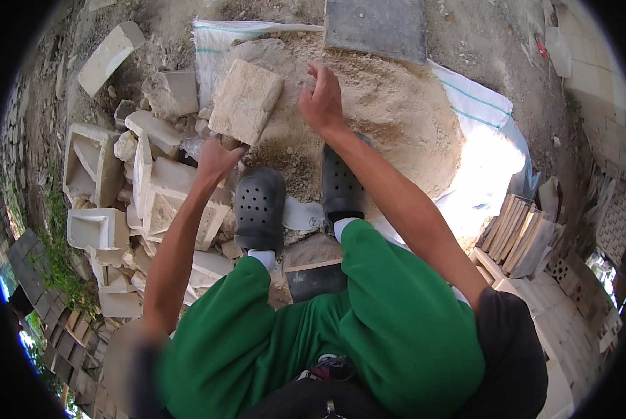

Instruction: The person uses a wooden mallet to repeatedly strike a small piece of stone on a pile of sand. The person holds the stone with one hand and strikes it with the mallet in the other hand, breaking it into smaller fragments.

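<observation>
A pale rectangular stone block [247,101] with a rough face tilts above the ground ahead of my feet. My left hand [220,160] is closed on its near lower corner, with part of the fingers hidden beneath it. To the block's right, my right hand [321,98] hovers apart from it over a heap of beige sand or dust [397,112]. The fingers of that hand are loosely bent and apart, and nothing shows in them. The dust lies on a white woven sheet [480,98] with green stripes.
Broken pale blocks and hollow cast pieces [93,164] are piled on the left. A dark flat slab [376,28] lies at the far edge of the dust. Stacked thin tiles [519,234] stand at right. My dark clogs [260,206] stand beside the dust.
</observation>
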{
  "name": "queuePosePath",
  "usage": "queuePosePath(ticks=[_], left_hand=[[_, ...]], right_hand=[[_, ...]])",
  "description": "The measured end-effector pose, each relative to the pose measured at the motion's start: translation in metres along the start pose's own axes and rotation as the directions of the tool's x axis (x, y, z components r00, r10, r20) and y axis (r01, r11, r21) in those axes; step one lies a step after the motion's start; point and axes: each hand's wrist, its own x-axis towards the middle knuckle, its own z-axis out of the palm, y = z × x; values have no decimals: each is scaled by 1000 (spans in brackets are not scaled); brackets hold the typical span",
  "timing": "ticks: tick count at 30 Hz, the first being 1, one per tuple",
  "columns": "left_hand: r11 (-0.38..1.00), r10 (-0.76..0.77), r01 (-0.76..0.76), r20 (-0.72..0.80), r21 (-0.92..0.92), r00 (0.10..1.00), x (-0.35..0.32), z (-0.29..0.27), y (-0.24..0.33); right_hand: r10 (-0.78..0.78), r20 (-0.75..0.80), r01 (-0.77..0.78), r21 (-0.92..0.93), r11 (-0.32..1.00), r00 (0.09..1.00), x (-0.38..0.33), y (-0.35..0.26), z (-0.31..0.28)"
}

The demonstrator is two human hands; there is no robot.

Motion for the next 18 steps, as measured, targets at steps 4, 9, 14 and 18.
queuePosePath(ticks=[4, 9, 14, 18], left_hand=[[963, 26, 5, 112, -270, 993, -12, 5, -24], [951, -28, 69, 137, -303, 990, -12, 6, -30], [986, -29, 35, 38, -165, 999, -14, 2, -20], [933, 60, -64, -25, -355, 998, -25, -5, 1]], right_hand=[[0, 12, 1, -15, 1000, 1000, -2, -1, -3], [2, 9, -2, -12, 1000, 1000, -2, -5, -2], [20, 15, -20, 2, 1000, 1000, -2, -3, -1], [43, 21, -43, -16, 999, 999, -2, -3, -6]])
